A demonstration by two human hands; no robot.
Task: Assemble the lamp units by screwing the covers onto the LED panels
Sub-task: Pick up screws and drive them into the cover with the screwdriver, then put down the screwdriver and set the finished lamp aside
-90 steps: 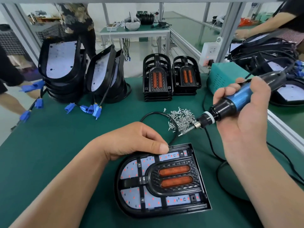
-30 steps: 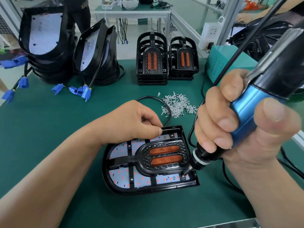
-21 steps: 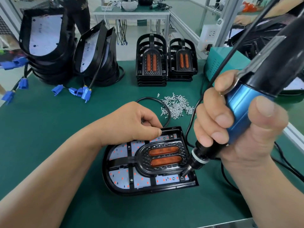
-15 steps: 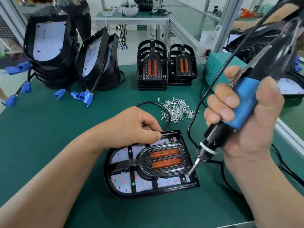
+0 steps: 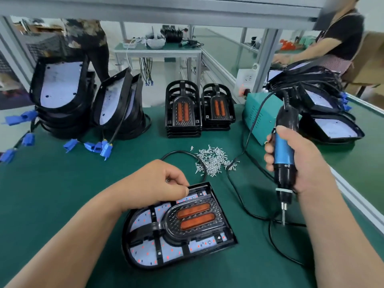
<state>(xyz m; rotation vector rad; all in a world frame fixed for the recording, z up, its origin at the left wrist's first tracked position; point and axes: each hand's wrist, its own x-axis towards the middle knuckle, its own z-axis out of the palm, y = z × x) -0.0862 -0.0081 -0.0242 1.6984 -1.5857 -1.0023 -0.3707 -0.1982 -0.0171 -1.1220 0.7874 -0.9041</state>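
Lamp unit [image 5: 178, 229]: one, flat on bench [image 5: 52, 194] near front, cover [image 5: 193, 217] seated | left grip [image 5: 153, 181] pinches its far edge | right grip [image 5: 299, 163] wrapped round one screwdriver [image 5: 283, 154], bit clear of unit | one screw pile [image 5: 214, 161] | two cover stacks [image 5: 184, 113] behind

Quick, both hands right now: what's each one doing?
Left hand: curled, resting on the lamp unit's far rim; grip cannot be told.
Right hand: closed around the electric screwdriver.

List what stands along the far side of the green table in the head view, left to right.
Tall panel stack, leaning panel stack, left cover stack, right cover stack, teal box, flat LED panel.
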